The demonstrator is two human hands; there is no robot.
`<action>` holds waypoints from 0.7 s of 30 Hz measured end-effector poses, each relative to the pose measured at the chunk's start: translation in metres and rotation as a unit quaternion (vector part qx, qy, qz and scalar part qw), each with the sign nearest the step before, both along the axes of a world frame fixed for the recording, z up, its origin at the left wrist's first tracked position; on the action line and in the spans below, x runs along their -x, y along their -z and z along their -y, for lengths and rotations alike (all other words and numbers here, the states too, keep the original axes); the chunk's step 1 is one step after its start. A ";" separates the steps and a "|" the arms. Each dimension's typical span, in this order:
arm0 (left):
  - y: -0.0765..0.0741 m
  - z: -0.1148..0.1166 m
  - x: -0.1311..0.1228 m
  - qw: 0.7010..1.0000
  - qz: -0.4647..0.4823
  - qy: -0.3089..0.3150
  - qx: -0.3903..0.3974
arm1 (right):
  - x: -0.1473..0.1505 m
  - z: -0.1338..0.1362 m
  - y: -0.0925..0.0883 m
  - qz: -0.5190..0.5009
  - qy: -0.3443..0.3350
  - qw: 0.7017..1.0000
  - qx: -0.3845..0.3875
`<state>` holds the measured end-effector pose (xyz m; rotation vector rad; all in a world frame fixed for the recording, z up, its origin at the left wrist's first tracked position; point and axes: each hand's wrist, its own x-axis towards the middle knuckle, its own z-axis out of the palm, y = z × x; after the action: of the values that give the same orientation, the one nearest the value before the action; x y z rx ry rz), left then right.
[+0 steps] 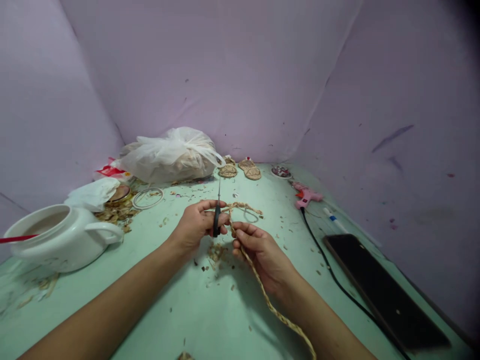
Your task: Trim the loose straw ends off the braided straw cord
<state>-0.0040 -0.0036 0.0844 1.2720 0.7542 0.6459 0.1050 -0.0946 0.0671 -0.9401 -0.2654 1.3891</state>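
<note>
My left hand point(197, 225) is closed round the dark handle of a pair of scissors point(217, 215), whose thin blades point away from me. My right hand point(262, 252) pinches a braided straw cord point(275, 312) close to the scissors. The cord runs back under my right wrist toward the near edge, and its far end point(243, 206) loops on the green table point(157, 295) just beyond my fingers. Small straw clippings lie beneath both hands.
A white plastic jar point(62, 240) with a handle stands at the left, a filled white plastic bag point(170, 155) behind. Woven straw discs point(252, 172) lie at the back. A pink glue gun point(305, 196) with black cable and a dark flat tablet point(382, 292) lie right.
</note>
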 end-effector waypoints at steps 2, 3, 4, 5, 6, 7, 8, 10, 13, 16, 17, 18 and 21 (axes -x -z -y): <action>0.001 0.000 0.000 0.999 0.013 -0.015 0.032 | 0.003 0.001 0.001 0.008 -0.034 0.999 0.006; 0.001 0.001 -0.001 0.999 0.013 -0.027 0.038 | 0.004 0.001 0.001 0.016 -0.047 0.999 0.009; 0.001 0.001 -0.001 0.998 0.010 -0.044 0.036 | 0.004 0.002 0.001 0.029 -0.053 0.998 0.008; 0.001 0.001 -0.001 0.998 0.005 -0.061 0.027 | 0.005 0.002 0.002 0.047 -0.056 0.997 0.005; 0.000 0.002 -0.002 0.997 -0.001 -0.080 0.013 | 0.005 0.002 0.003 0.067 -0.056 0.996 0.002; 0.000 0.002 -0.002 0.995 -0.006 -0.098 -0.002 | 0.005 0.003 0.003 0.088 -0.055 0.995 0.000; -0.001 0.002 -0.002 0.993 -0.012 -0.115 -0.018 | 0.006 0.003 0.004 0.108 -0.055 0.993 0.000; -0.001 0.003 -0.003 0.988 -0.030 -0.145 -0.049 | 0.006 0.003 0.006 0.134 -0.063 0.989 0.002; 0.001 0.003 -0.004 0.980 -0.070 -0.162 -0.097 | 0.006 0.004 0.008 0.131 -0.098 0.986 -0.005; 0.004 0.001 -0.004 0.976 -0.095 -0.159 -0.118 | 0.005 0.004 0.008 0.111 -0.127 0.985 -0.027; 0.004 0.001 -0.004 0.976 -0.097 -0.159 -0.116 | 0.005 0.004 0.008 0.109 -0.131 0.985 -0.032; 0.004 0.000 -0.005 0.977 -0.096 -0.158 -0.110 | 0.005 0.004 0.008 0.109 -0.133 0.984 -0.037; 0.002 0.000 -0.004 0.981 -0.086 -0.152 -0.083 | 0.004 0.003 0.007 0.114 -0.137 0.983 -0.044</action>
<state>0.0004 -0.0034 0.0820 1.3913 1.0680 0.8674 0.1008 -0.0976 0.0598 -1.0181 -0.6442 1.5047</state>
